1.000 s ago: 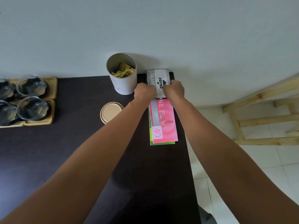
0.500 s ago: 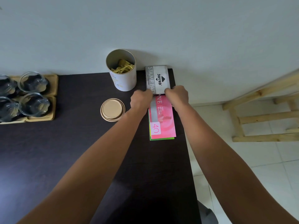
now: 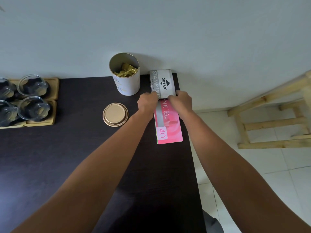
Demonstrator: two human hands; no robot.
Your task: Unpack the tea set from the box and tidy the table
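Four glass cups (image 3: 33,108) show at nine o'clock, each on its own square of the wooden trays (image 3: 55,89); the two leftmost are cut by the frame edge. One white canister (image 3: 125,76) stands open at twelve o'clock against the wall, with gold foil packets (image 3: 126,72) inside, and its single gold lid (image 3: 115,114) lies flat on the dark table (image 3: 75,148) just below it, apart from it.

At one o'clock sits one grey box (image 3: 162,84) printed "JOYKO" and "STAMP PAD", its far end at the wall. It rests on the far end of a pink booklet (image 3: 169,126) that reads "YOUR OFFICE SOLUTION", the letters "NE" and a large "40"; a green edge peeks out beneath along its left side, so there is at least one more sheet or booklet under it — how many I cannot tell.

Both hands meet at the box's near edge. The left hand (image 3: 147,102) has its fingers curled over the near left corner, and the right hand (image 3: 181,101) curls round the near right corner — each gripping the box, knuckles toward the camera. The box lies straight beyond the knuckles, toward twelve o'clock; the booklet runs back between the wrists toward six.
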